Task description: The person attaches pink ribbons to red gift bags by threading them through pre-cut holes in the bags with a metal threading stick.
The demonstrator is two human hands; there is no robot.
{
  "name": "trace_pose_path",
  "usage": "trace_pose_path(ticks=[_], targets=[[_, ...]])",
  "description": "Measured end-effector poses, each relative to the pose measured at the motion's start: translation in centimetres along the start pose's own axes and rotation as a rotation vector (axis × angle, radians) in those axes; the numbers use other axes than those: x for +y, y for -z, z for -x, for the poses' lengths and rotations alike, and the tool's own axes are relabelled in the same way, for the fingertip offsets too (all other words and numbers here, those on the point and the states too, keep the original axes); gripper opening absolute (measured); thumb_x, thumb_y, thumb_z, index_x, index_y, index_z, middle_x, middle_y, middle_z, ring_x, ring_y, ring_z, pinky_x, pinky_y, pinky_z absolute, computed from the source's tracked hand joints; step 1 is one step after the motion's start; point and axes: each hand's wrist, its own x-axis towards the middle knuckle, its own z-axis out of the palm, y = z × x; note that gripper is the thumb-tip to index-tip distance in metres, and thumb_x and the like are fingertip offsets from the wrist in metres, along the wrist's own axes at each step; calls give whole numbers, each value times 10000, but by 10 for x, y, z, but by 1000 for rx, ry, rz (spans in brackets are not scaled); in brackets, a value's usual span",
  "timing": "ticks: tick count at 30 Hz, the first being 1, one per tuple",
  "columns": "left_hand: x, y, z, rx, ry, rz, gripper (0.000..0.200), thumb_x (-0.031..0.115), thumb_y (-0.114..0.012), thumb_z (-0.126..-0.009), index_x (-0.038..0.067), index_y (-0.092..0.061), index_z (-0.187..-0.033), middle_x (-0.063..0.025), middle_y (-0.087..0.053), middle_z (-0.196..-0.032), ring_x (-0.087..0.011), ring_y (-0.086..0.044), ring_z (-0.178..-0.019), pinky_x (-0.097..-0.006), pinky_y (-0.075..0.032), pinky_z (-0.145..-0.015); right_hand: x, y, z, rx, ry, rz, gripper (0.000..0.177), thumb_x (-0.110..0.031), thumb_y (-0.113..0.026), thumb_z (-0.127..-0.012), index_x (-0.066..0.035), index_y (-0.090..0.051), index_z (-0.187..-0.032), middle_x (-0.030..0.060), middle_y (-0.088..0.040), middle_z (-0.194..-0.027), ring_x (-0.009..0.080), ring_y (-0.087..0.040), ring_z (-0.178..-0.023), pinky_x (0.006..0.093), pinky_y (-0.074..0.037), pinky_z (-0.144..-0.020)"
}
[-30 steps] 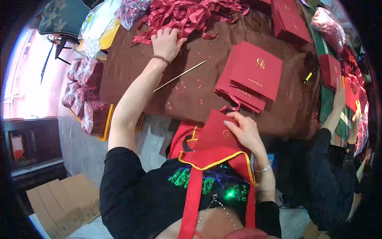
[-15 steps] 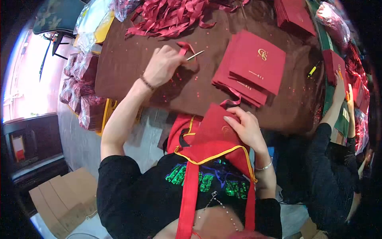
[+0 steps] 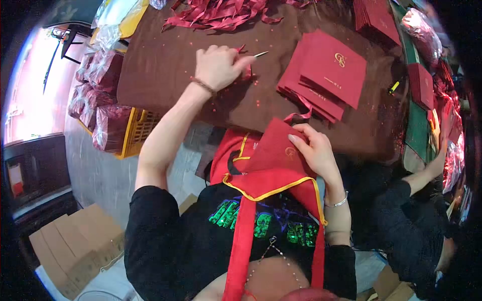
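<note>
My left hand (image 3: 217, 67) is closed over the brown-covered table, around a slim pointed metal tool (image 3: 261, 53) whose silver tip sticks out to the right. A short piece of dark red ribbon (image 3: 246, 71) hangs by its fingers; the tool's handle is hidden. Near my lap, my right hand (image 3: 315, 153) grips a dark red square card sleeve (image 3: 275, 145) with a gold logo, thumb on its face. The sleeve leans against my red apron (image 3: 271, 181), and a ribbon (image 3: 297, 117) runs from its top edge. A pile of similar sleeves (image 3: 335, 65) lies just beyond.
A heap of red ribbons (image 3: 221, 12) lies at the table's far side. A yellow marker (image 3: 394, 87) and another sleeve stack (image 3: 376, 22) are on the right. Plastic-wrapped bundles (image 3: 103, 108) fill a yellow crate (image 3: 140, 130) at left. A co-worker's hand (image 3: 447, 123) is at the far right.
My left hand has moved a little right with the tool and has turned. My right hand still holds the sleeve. The co-worker's arms have shifted away from the sleeve beside them.
</note>
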Motion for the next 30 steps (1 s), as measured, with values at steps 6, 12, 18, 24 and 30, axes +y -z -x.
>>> trace_pose_path(ticks=[6,12,18,24,30], targets=[[-3,-24,-18,167,-57,187,192,305,-626,-792,131,-642,-871,-54,-647,-835,-244,-608,-789,-397,-441,-678,0,3,3,21,3,-50,252,-175,-597,-840,-3,-567,-1021,114,-619,-792,99,-560,-713,260,-451,-669],[20,29,27,62,-21,801,159,149,-616,-815,17,-615,-904,-95,-621,-720,-225,-606,-645,-302,-473,-597,6,6,-4,-61,-15,-139,228,-177,-535,-883,15,-545,-1005,53,-601,-840,92,-523,-797,249,-432,-740],[51,-2,76,-108,-305,830,119,122,-623,-785,39,-630,-870,-95,-623,-801,-255,-578,-770,-331,-460,-686,16,3,-7,-158,-93,-311,271,-162,-509,-905,43,-538,-1079,19,-598,-935,77,-527,-845,221,-432,-775],[72,-19,91,41,-292,753,73,144,-647,-748,77,-639,-776,-54,-599,-736,-242,-547,-739,-354,-403,-647,11,6,-6,-168,-85,-341,274,-148,-508,-899,44,-554,-1089,22,-603,-945,72,-530,-864,222,-436,-785],[80,-16,95,0,-278,699,113,132,-663,-748,40,-621,-798,-87,-598,-752,-259,-568,-755,-346,-426,-689,13,4,-5,-142,-44,-299,300,-156,-512,-890,56,-548,-1098,43,-612,-964,88,-530,-896,232,-429,-808]])
